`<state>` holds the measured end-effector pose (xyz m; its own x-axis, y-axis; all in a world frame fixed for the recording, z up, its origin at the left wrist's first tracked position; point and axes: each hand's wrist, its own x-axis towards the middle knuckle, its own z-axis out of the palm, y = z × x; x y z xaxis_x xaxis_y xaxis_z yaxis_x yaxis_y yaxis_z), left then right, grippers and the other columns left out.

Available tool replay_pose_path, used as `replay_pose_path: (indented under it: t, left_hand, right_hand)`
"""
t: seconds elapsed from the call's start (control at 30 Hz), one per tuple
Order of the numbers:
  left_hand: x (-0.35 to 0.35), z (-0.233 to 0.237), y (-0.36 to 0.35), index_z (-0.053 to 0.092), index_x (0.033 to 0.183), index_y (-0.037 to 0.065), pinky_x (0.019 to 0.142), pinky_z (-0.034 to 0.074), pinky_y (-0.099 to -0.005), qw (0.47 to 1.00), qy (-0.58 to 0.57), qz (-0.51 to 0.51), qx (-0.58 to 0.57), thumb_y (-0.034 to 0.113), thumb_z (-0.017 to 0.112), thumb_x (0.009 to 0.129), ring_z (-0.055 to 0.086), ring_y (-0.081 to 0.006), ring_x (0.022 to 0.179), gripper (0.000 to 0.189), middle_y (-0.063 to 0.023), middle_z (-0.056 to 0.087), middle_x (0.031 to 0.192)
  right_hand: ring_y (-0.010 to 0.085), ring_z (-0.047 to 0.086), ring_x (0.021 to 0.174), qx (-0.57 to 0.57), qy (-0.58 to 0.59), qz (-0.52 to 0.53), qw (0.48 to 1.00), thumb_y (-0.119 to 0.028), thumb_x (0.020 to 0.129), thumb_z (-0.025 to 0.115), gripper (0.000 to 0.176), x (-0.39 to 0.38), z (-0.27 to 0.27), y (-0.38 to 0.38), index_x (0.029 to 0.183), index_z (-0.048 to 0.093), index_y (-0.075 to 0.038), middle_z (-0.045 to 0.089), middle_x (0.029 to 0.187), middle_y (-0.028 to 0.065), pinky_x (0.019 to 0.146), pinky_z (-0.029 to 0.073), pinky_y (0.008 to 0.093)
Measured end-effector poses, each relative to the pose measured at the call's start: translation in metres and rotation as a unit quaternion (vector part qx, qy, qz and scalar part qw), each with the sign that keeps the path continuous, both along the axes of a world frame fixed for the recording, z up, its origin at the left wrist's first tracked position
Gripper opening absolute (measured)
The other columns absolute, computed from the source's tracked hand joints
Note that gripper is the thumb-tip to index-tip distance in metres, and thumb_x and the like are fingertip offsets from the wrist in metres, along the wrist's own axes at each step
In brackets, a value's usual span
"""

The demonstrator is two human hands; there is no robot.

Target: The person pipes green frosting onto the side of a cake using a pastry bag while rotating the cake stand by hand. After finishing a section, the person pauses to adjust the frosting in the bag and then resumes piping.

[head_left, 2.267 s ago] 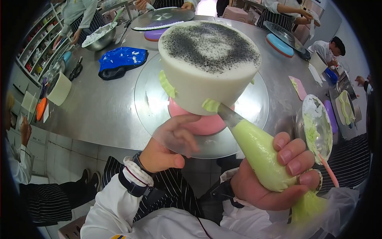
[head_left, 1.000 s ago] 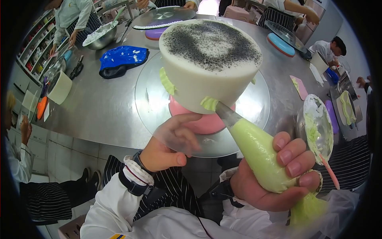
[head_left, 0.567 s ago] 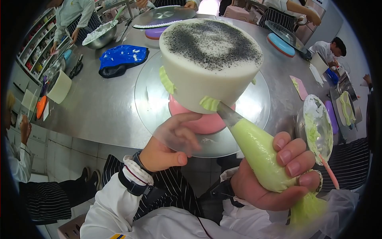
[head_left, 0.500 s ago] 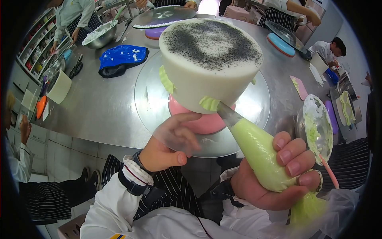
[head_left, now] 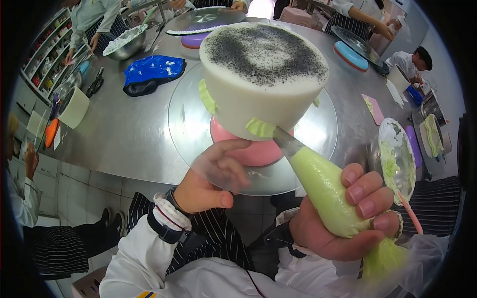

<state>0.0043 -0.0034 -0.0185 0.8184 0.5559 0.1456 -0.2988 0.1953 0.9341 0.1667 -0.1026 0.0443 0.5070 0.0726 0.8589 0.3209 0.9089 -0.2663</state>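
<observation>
Through the head camera I am watching the right hand [head_left: 325,238] squeezing a piping bag [head_left: 320,184] of pale green cream, its fingers wrapping the full upper part. The metal nozzle [head_left: 288,141] is pointing up and leftward, meeting a short green ruffle [head_left: 260,127] low on the side of a white drum-shaped form [head_left: 261,102]. The left hand [head_left: 198,186] is hovering with fingers loosely curling and apart, gripping nothing I can see; its index fingertip is lying near the form's lower edge, and I cannot tell whether it is touching.

The form is standing over a clear round plate [head_left: 184,116], with a pink base [head_left: 248,154] showing beneath. Another ruffle [head_left: 207,97] is clinging to its left side. In my judgement, good piping here is needing even pressure, a steady nozzle angle and a tip just meeting the wall; pressing harder could be flattening the folds. The left fingers are crowding the space below the nozzle, so brushing the cream is a risk.

A cream-smeared metal bowl [head_left: 374,155] is sitting beyond the right hand, a pink-handled tool [head_left: 411,214] leaning from it. The bag's loose plastic end [head_left: 422,258] is trailing beside the right wrist. A blue cloth-like item [head_left: 154,72] is lying well left of the form.
</observation>
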Motion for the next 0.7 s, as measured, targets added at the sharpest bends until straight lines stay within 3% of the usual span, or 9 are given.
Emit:
replay_pose_path:
  t: [0.7]
  left_hand:
    - [0.0011,0.0038,-0.0008,0.031,0.136,0.004,0.074,0.044,-0.0250,1.000,0.014,-0.004,-0.010,0.035,0.085,0.061,0.056,-0.0109,0.086,0.097,-0.0028,0.062,0.092]
  right_hand:
    - [0.0181,0.050,0.079,0.007,-0.002,0.016,1.000,-0.032,0.093,0.051,0.021,-0.0016,0.0013,-0.0001,0.097,0.042,-0.014,0.046,0.091,0.0034,0.073,0.045,0.0353]
